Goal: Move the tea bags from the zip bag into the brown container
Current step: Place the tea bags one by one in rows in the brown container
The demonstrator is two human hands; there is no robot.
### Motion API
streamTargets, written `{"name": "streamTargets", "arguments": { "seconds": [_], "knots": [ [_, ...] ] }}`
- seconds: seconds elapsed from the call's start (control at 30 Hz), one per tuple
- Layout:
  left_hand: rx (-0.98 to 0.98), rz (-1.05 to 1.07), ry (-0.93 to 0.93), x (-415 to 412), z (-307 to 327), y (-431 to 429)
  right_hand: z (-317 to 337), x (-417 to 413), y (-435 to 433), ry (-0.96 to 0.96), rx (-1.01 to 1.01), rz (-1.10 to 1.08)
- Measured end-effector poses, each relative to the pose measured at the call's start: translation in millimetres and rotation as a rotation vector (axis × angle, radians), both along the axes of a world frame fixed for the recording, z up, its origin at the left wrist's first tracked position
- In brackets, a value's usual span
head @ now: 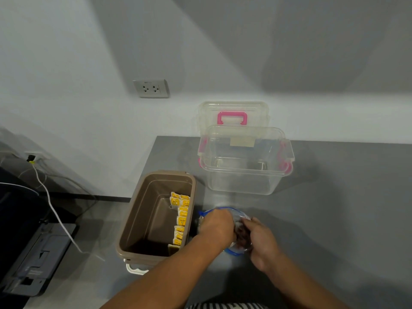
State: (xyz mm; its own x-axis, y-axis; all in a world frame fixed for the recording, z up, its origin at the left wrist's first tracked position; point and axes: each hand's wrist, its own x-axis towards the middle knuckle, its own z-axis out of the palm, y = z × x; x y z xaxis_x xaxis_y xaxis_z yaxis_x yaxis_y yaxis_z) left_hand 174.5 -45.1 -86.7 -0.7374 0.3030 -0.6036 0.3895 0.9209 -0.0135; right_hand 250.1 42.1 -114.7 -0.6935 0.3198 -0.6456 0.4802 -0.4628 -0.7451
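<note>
The zip bag point(239, 215) lies on the grey counter point(334, 208), just right of the brown container point(142, 215). In the container, yellow tea bags point(181, 216) stand in a row along the right wall. The right hand point(262, 243) grips the bag's side; the left hand point(217, 226) reaches into its mouth, fingers hidden, so its grasp cannot be determined.

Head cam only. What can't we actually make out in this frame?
1. Contents of the clear blue-sealed zip bag: head view, covered by the left hand and the right hand holding it; remaining count unknown.
2. Left fingertips: head view, inside the bag, grip unreadable.
3. Print on the yellow tea bags in the brown plastic container: head view, too small.
4. White part under the container's near end: mostly hidden by it.
</note>
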Motion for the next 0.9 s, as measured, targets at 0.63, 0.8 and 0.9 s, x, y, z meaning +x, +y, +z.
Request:
{"name": "streamTargets", "arguments": {
  "seconds": [0.63,0.8,0.9],
  "knots": [
    [0.583,0.194,-0.061,-12.2,20.9,-23.5,5.2,-15.6,9.5,0.017,0.095,-0.011],
    [0.683,0.246,-0.16,-10.6,32.5,-29.1,2.5,-17.2,10.3,0.028,0.072,-0.014],
    [0.699,0.222,-0.224,-8.5,30.0,-32.3,1.8,-16.2,10.6,0.04,-0.039,-0.045]
  ]
}}
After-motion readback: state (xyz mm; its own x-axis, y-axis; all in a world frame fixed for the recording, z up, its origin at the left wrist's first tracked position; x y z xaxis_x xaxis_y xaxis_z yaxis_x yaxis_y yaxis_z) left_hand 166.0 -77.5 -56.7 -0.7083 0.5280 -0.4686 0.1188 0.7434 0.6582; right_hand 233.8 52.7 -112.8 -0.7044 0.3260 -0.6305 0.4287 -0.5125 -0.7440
